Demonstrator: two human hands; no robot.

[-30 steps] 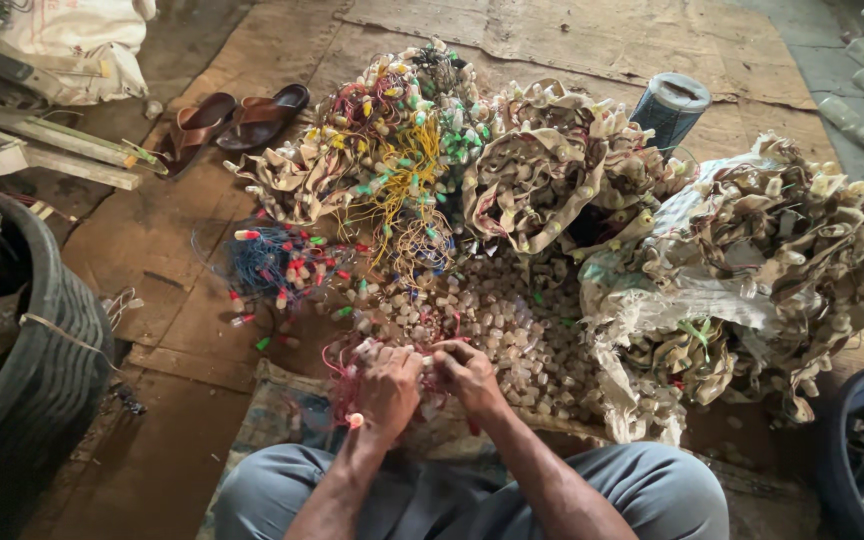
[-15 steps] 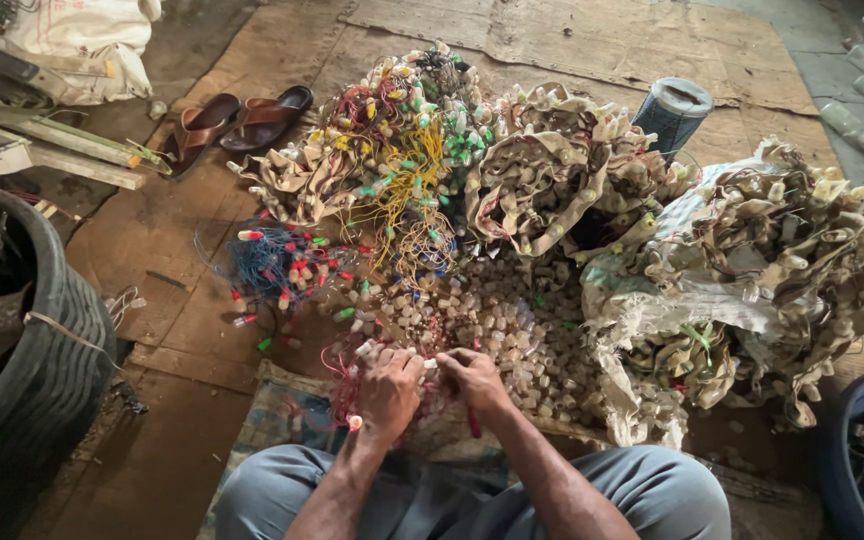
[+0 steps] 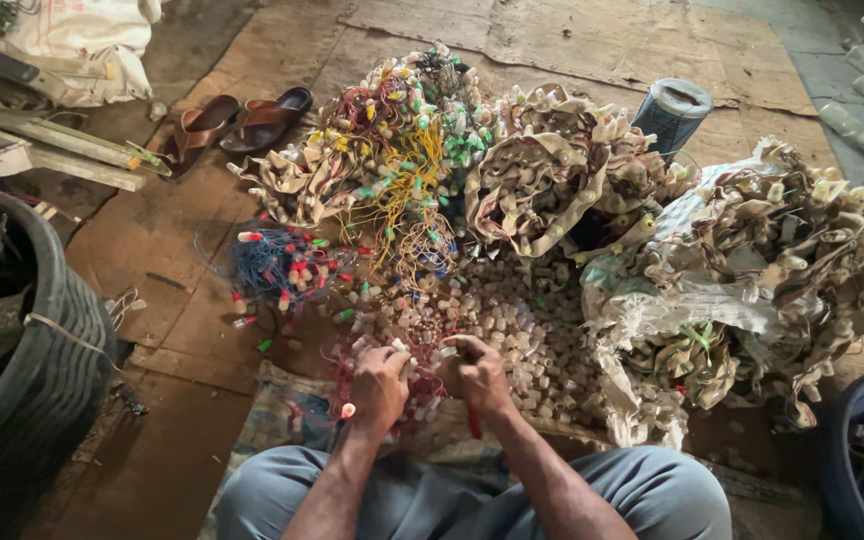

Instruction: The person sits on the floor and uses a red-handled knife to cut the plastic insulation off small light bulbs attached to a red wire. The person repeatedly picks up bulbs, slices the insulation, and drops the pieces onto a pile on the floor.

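Looking down through the head camera, I see my left hand (image 3: 380, 385) and right hand (image 3: 474, 375) drawn close together over my lap, both sets of fingers curled tight on a tangle of red wire with small pale bulbs (image 3: 407, 385). The fingertips nearly meet over the bundle, which I judge suits picking it apart: one hand pins the wire, the other works at a bulb. A red-tipped bulb (image 3: 349, 410) dangles just below my left knuckles.

Just beyond my fingertips lies a loose heap of pale bulb caps (image 3: 512, 320), near enough to drop pieces onto without stretching. Further past the fingers, the unsorted piles stand: a mound of coloured wire strings (image 3: 392, 170), and left of my left hand a blue wire clump (image 3: 272, 265).

To the right of my right fingers a torn white sack (image 3: 672, 300) sags open, stuffed with tan strips studded with bulb sockets (image 3: 802, 240). A blue cylindrical tin (image 3: 672, 112) stands upright well beyond it; I cannot tell its contents. Far left of my left hand, a black tyre tub (image 3: 42, 380) holds dark scrap I cannot make out. Brown sandals (image 3: 237, 122) rest on the cardboard floor (image 3: 152, 240).
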